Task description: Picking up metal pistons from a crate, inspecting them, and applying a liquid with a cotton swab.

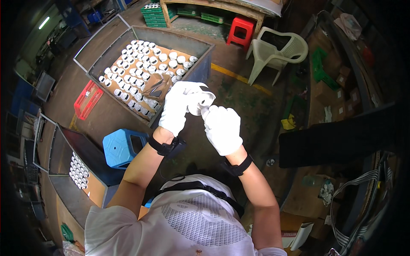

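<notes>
My left hand (175,109), in a white glove, is closed round a white round cup-like part (204,101) with a dark band near its top and a small dark hole in its face. My right hand (223,129), also gloved in white, has its fingers curled in a pinch against the lower right edge of that part. What the right fingertips hold, if anything, is hidden. Beyond the left hand, rows of similar white parts with black bands (139,71) stand on cardboard in a large grey metal bin (171,35). A folded brown cardboard piece (157,86) lies among them.
A blue stool (118,148) stands at my left, near a second grey bin (68,200) with more white parts. A red crate (88,100) sits on the floor. Ahead are a red stool (241,30) and a pale plastic chair (273,51). Shelving with boxes (333,94) runs along the right.
</notes>
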The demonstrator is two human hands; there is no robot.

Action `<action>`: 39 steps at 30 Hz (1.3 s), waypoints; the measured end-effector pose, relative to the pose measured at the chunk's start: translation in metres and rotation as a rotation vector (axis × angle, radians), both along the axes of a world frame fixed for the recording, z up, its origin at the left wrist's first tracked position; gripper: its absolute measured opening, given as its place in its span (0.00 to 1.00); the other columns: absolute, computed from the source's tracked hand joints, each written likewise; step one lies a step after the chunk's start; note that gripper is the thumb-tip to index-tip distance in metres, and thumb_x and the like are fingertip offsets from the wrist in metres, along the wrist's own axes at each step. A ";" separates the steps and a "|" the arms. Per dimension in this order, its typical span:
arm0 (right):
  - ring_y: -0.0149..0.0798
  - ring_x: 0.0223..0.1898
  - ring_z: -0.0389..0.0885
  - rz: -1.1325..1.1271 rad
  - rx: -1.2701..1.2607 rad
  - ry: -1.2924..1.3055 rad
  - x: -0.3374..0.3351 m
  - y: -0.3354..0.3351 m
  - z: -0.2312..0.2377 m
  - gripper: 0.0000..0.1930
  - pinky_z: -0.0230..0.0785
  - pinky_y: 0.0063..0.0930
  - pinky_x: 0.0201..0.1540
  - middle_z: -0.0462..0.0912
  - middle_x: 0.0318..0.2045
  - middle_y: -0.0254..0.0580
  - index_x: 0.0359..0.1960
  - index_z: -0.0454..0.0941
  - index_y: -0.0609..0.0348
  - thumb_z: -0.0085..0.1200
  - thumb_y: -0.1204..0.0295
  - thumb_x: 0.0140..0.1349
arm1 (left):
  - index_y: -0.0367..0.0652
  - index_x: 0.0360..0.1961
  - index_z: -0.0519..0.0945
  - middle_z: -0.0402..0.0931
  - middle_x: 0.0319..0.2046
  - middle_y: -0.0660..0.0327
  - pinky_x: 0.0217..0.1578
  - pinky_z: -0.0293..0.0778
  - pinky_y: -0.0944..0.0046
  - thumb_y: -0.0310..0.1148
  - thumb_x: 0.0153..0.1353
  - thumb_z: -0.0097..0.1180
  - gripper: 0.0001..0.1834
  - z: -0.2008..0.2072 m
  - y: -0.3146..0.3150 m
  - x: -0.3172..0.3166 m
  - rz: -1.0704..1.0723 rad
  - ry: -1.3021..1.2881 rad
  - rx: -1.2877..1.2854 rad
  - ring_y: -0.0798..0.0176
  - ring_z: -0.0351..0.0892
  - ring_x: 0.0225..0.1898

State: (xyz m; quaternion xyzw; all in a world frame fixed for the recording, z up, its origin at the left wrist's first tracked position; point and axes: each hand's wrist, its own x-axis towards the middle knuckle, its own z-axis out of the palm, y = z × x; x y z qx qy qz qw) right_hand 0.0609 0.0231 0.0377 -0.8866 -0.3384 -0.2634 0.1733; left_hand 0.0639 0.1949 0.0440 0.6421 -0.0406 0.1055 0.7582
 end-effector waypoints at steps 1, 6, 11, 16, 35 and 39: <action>0.40 0.21 0.73 0.009 -0.042 -0.047 0.001 0.000 -0.001 0.04 0.66 0.37 0.24 0.73 0.19 0.39 0.26 0.75 0.51 0.57 0.71 0.57 | 0.38 0.49 0.78 0.82 0.46 0.57 0.45 0.77 0.68 0.35 0.69 0.48 0.14 0.003 -0.004 -0.002 0.008 -0.061 -0.018 0.67 0.82 0.43; 0.41 0.20 0.72 -0.098 0.009 -0.038 -0.010 0.007 0.005 0.04 0.64 0.36 0.23 0.72 0.18 0.38 0.25 0.75 0.51 0.57 0.72 0.56 | 0.38 0.49 0.78 0.82 0.46 0.57 0.45 0.77 0.67 0.36 0.71 0.47 0.14 0.007 -0.008 -0.007 0.050 -0.052 0.052 0.67 0.81 0.44; 0.40 0.21 0.72 -0.043 0.058 0.006 -0.005 0.000 0.002 0.04 0.65 0.36 0.24 0.72 0.19 0.39 0.26 0.75 0.52 0.57 0.71 0.55 | 0.38 0.49 0.78 0.82 0.45 0.58 0.45 0.77 0.67 0.34 0.71 0.48 0.13 0.004 -0.004 -0.006 0.022 0.003 -0.072 0.67 0.82 0.44; 0.40 0.21 0.72 0.026 0.004 -0.075 -0.007 -0.002 0.003 0.03 0.66 0.36 0.24 0.72 0.19 0.39 0.26 0.75 0.52 0.57 0.71 0.54 | 0.37 0.49 0.79 0.83 0.45 0.57 0.45 0.77 0.68 0.33 0.71 0.45 0.14 0.005 -0.004 -0.006 0.006 0.069 -0.050 0.67 0.82 0.43; 0.40 0.20 0.72 -0.143 -0.045 -0.024 -0.016 -0.001 0.004 0.01 0.64 0.36 0.22 0.72 0.19 0.36 0.29 0.78 0.50 0.56 0.72 0.58 | 0.40 0.45 0.82 0.79 0.35 0.68 0.32 0.70 0.75 0.29 0.61 0.62 0.11 0.015 -0.019 -0.012 0.053 0.017 -0.117 0.77 0.75 0.34; 0.41 0.22 0.73 -0.040 0.016 -0.006 -0.007 -0.005 -0.002 0.03 0.65 0.36 0.24 0.72 0.20 0.40 0.27 0.76 0.52 0.57 0.71 0.52 | 0.39 0.48 0.79 0.81 0.41 0.62 0.40 0.75 0.71 0.31 0.67 0.53 0.11 0.003 -0.011 -0.008 0.016 0.037 -0.091 0.71 0.80 0.40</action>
